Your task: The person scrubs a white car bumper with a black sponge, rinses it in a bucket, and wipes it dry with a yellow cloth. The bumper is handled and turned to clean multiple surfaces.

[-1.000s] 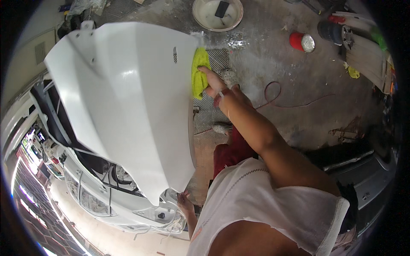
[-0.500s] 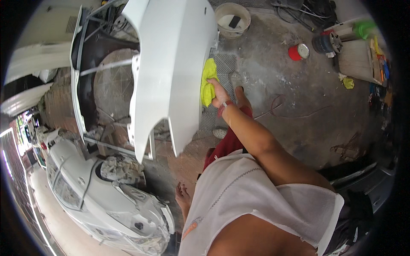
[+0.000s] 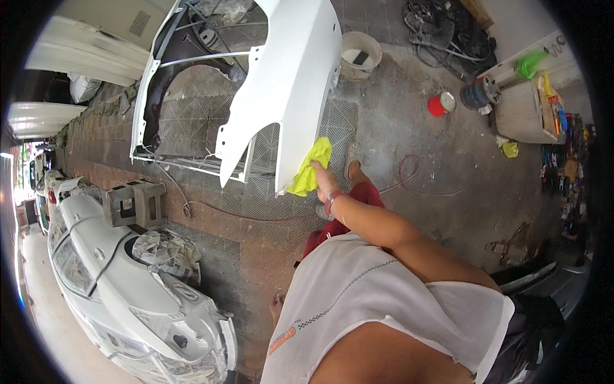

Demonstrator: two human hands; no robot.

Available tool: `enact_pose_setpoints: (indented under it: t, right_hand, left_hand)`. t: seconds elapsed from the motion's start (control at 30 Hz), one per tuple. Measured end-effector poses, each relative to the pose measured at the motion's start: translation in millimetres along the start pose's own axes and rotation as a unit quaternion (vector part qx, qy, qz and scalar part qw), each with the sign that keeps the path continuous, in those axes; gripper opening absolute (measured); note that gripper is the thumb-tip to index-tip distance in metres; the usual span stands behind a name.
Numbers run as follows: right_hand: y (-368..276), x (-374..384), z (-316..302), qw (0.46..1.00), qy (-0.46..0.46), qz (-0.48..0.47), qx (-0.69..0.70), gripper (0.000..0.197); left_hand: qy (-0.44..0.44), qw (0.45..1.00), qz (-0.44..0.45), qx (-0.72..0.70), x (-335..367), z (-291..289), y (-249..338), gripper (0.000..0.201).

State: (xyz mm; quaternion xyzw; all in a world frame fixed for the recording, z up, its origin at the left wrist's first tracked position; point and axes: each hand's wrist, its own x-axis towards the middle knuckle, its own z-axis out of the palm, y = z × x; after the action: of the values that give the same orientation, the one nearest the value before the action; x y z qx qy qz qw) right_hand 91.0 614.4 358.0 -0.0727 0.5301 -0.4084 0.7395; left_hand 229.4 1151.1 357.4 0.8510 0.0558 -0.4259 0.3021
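My right hand (image 3: 325, 178) is closed around a bright yellow-green cloth (image 3: 313, 165). The cloth lies against the lower right end of a large white car fender (image 3: 294, 77), by its narrow tip. The fender has a curved cut-out and is joined to a frame of thin bars with dark inner parts. My left hand (image 3: 277, 304) hangs low beside my shirt, away from the fender. Its fingers look loosely apart with nothing in them, though the shirt hides part of the hand.
A white car (image 3: 128, 281) with masking film stands at lower left, next to a grey step stool (image 3: 134, 203). Toward the back are a white bucket (image 3: 371, 69), a red can (image 3: 441, 104) and dark coiled hoses (image 3: 441, 29). A thin red hose (image 3: 256, 219) crosses the floor.
My right hand has slid the cloth toward the fender's near, narrow tip. The view has shifted, so the fender sits higher and more to the right, and less of my left hand shows.
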Motion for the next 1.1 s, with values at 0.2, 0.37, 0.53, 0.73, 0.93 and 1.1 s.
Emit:
enact_pose_setpoints:
  t: [0.2,0.37,0.53,0.73,0.93,1.1]
  right_hand:
    - [-40,-64,21,0.954,-0.212,0.109,-0.184,0.05]
    - [-135,-85,76,0.902,-0.225,-0.225,-0.29,0.058]
    - [-193,-58,162,0.706,-0.103,-0.44,-0.545,0.066]
    - [-96,-104,173,0.522,-0.2,-0.521,-0.646,0.058]
    - [-80,-181,199,0.598,-0.435,-0.409,-0.535,0.058]
    - [-117,-180,235,0.58,-0.307,-0.544,-0.523,0.061]
  left_hand:
    - [-0.038,0.99,0.133,-0.006,45,51,27,0.044]
    - [-0.051,0.997,0.06,-0.024,60,65,39,0.047]
    - [-0.036,0.997,0.059,-0.016,61,65,11,0.046]
    - [-0.045,0.993,-0.033,-0.103,35,67,-32,0.034]
    - [-0.101,0.994,-0.041,-0.029,21,83,-40,0.029]
    - [-0.082,0.984,-0.009,-0.158,39,92,-38,0.026]
